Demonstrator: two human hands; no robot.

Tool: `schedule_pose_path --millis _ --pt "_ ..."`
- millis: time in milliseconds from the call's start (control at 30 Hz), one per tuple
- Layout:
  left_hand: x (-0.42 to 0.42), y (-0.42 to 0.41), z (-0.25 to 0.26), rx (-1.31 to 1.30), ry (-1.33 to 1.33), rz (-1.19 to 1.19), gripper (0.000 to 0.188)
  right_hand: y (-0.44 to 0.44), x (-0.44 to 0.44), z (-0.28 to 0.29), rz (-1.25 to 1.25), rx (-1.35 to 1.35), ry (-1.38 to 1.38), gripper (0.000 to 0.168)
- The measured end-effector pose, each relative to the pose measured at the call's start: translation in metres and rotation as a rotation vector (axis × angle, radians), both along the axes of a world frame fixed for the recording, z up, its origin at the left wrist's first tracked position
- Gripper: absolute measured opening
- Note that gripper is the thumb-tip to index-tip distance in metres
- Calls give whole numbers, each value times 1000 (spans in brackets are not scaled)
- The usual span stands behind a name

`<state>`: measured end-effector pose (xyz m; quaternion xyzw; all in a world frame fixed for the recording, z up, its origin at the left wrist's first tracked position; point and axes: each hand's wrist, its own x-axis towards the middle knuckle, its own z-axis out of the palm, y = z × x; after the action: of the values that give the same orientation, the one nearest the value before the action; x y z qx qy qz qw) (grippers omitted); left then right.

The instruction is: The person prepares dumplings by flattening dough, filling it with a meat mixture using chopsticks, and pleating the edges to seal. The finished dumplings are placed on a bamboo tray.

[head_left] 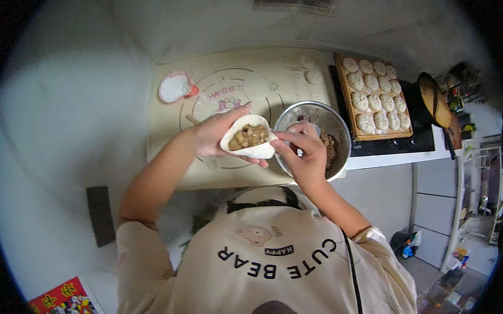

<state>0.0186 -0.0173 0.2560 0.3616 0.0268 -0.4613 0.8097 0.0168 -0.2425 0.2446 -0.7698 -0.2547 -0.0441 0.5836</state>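
Observation:
A round dough wrapper lies across the palm and fingers of my left hand, its sides curling up around a mound of minced filling. At the wrapper's right edge, my right hand pinches the dough between thumb and forefinger. Behind that hand stands a steel mixing bowl with more filling inside. Part of the bowl's contents is hidden by my right hand. Beneath both hands spreads a cream pastry mat with printed circles and pictures.
A pink scoop of white flour stands at the mat's back left. One dough piece lies at the back right. Pleated buns fill a wooden tray over the black stove. Beyond it is a pan.

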Motion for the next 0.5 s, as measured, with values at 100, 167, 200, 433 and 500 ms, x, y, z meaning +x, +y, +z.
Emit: schedule_pose_path --millis 100,167,200,433,500 --pt "-6 5 -14 -296 217 172 63 0 2 1 -50 33 -157 13" --pt "-12 5 -27 -245 191 269 56 0 3 5 -64 22 -219 13" --pt "-12 6 -34 -114 161 309 53 0 4 2 -70 49 -203 13" --pt "-24 -32 -50 175 -145 656 45 10 11 -10 -2 81 -12 11" --pt "-23 -39 -56 29 -112 731 45 14 13 -6 25 73 -55 11"
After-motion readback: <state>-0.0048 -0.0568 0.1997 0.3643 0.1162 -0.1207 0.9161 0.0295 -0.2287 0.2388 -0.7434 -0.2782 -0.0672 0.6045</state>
